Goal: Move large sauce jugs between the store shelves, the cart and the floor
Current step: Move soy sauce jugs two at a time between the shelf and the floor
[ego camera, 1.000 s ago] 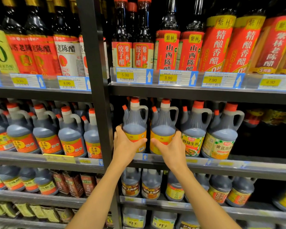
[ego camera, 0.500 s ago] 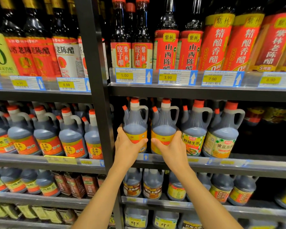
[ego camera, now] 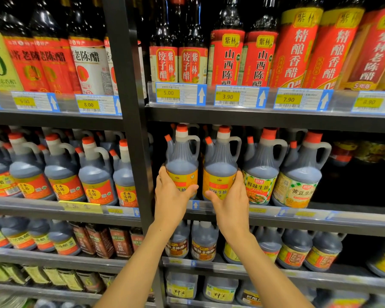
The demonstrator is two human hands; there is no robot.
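Two bare forearms in view, no sleeves, gloves, watch or rings visible; left hand and right hand uncovered, nails short and unpainted

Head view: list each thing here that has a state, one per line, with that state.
Left hand: grips the left yellow-label jug.
Right hand: grips the right yellow-label jug.
Left yellow-label jug: upright on the shelf, red cap on.
Right yellow-label jug: upright on the shelf, red cap on.
Green-check-label jug: upright, capped, untouched.
Middle shelf: stocked at left, dark gap at far right.
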